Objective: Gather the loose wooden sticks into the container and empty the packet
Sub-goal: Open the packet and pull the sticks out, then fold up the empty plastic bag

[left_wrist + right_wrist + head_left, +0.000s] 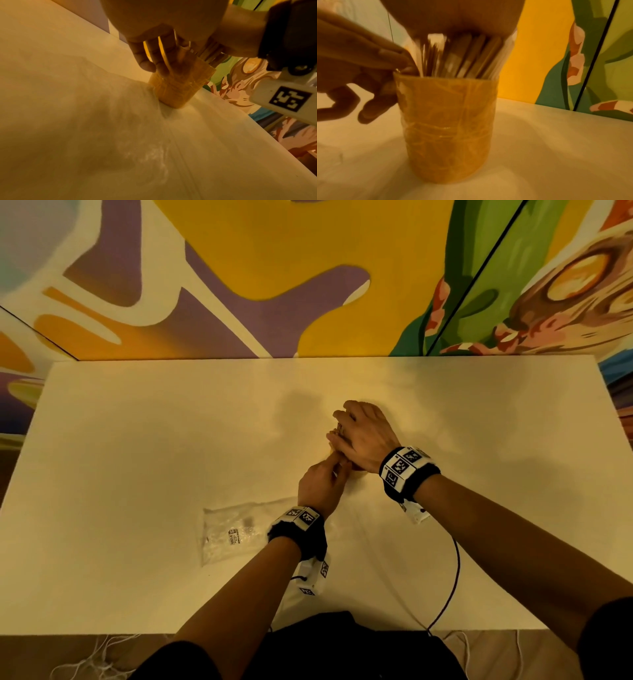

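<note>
An orange-brown cylindrical container [447, 128] stands upright on the white table [137, 457], with a bundle of wooden sticks [462, 56] standing in it. My right hand [363, 436] arches over the tops of the sticks, fingers curled down around the bundle. My left hand [325, 481] reaches in from the near side. Its thumb and forefinger [392, 59] pinch together at the container's left rim, seemingly on a stick. The other left fingers hang beside the container wall [178, 88]. A clear plastic packet [236, 534] lies flat near my left wrist; its contents are not discernible.
A painted wall [308, 268] rises directly behind the table's far edge. A dark cable [452, 583] runs across the near right part of the table and over its front edge. White cords [99, 655] lie on the floor below the front left.
</note>
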A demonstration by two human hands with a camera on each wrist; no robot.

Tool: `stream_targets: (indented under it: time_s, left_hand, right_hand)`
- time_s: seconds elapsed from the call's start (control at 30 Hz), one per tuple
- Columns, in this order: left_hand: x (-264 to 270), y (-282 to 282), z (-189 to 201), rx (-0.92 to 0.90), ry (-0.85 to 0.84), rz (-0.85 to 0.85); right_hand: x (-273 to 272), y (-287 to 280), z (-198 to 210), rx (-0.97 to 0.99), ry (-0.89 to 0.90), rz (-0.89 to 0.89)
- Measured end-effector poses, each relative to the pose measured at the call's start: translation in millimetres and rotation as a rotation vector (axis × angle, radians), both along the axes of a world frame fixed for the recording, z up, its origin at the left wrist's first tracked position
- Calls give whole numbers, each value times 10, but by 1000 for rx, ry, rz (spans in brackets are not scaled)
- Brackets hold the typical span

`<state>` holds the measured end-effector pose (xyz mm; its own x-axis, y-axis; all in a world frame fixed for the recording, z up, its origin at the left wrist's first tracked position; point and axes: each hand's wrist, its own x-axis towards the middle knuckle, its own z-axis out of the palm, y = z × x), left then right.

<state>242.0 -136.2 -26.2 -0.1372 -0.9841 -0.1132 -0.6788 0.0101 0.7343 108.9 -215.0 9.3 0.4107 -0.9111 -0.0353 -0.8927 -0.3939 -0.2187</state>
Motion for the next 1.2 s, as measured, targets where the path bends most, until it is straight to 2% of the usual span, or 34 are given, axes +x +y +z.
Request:
stream_targets:
  time_s: [0.27, 0.43, 0.53, 0.6, 0.7, 0.8, 0.87, 0.93, 1.0, 1.07, 1.13, 1.2]
  left_hand:
    - [2, -20, -85, 27, 75, 39]
    - [9, -81, -48, 60, 86, -26]
    - [42, -107, 26, 104, 53, -47]
    - [91, -89, 105, 108, 92, -55]
    - [306, 19, 270, 135, 308, 27]
    - [808, 226, 352, 127, 443, 257]
    - [1264, 426, 304, 98, 403, 424]
    - [1704, 676, 244, 60, 285, 594]
    - [2041, 929, 179, 29, 138, 744]
    - [2243, 1116, 78, 117, 15, 839]
    - [2306, 1213, -46, 327, -57, 845]
    - [2261, 1236, -131, 458, -60, 794]
  right_hand:
    - [-295, 46, -41, -9, -80, -79]
    - [-86, 19, 26, 33, -90, -56]
    - [-97, -26, 62, 102, -72, -77]
    - [-142, 8, 80, 104, -84, -86]
    - [-213, 161, 222, 15, -214, -102]
    - [-288, 488, 473, -79, -567, -147]
    - [-299, 801, 553, 31, -823, -234]
    - [-289, 1089, 459, 262, -982, -373]
    - [-281, 1292, 188, 448, -985, -531]
    - [-234, 1409, -122, 572, -925, -660]
    - [-129, 1441, -362, 684, -935, -786]
    - [32, 1411, -494, 798, -1004, -884]
